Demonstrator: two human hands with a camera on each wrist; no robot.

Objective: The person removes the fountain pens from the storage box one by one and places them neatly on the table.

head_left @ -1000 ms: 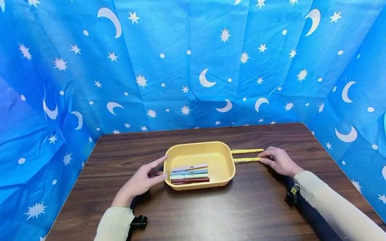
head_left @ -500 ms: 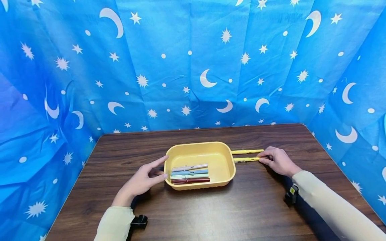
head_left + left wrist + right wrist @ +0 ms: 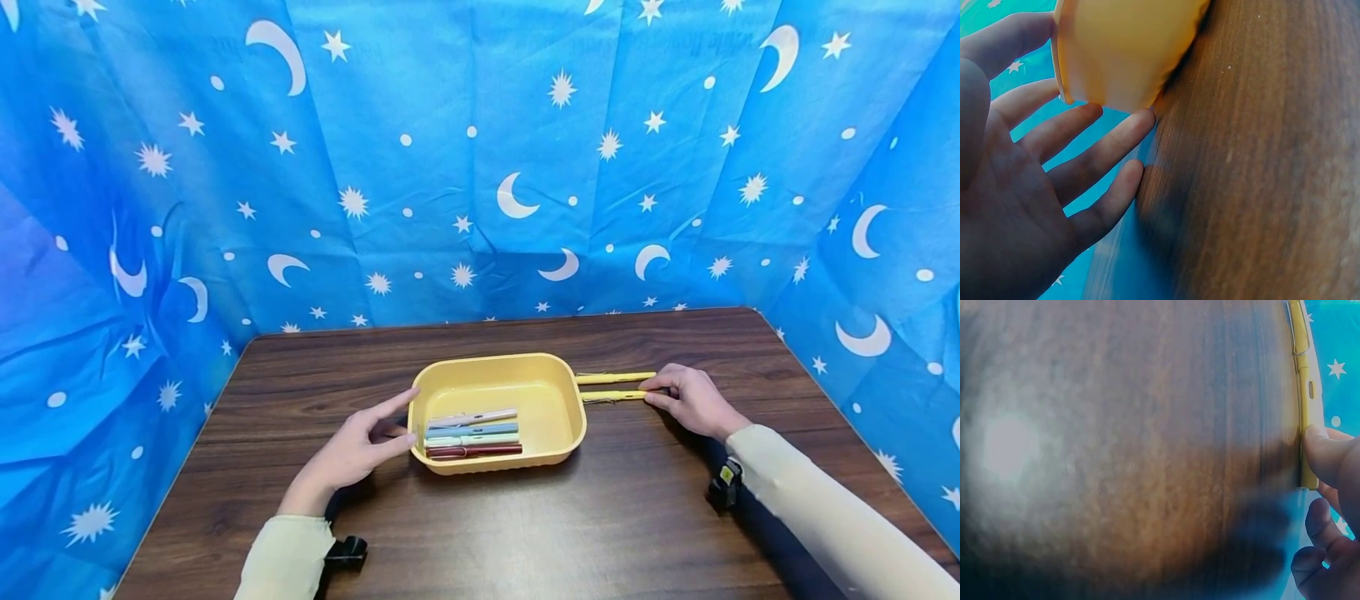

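A yellow tray (image 3: 495,358) stands on the wooden table. Several pens lie side by side in its near left part, among them a dark red pen (image 3: 476,451) and a blue pen (image 3: 472,430). My left hand (image 3: 348,450) touches the tray's left end, its fingers spread and fairly straight. To the right of the tray two yellow pens lie roughly parallel on the table. The farther yellow pen (image 3: 618,377) runs just behind the nearer one. Thumb and finger of my right hand (image 3: 693,402) pinch the right end of the nearer yellow pen (image 3: 611,397), whose left end is at the tray's wall.
The brown wooden table (image 3: 510,533) has a rounded far edge. Behind it and along both sides hangs a blue cloth (image 3: 442,217) with white moons and stars. Each wrist bears a black camera mount (image 3: 347,552).
My right wrist has shifted very slightly to the left. My left hand, the tray and the pens in it keep their places.
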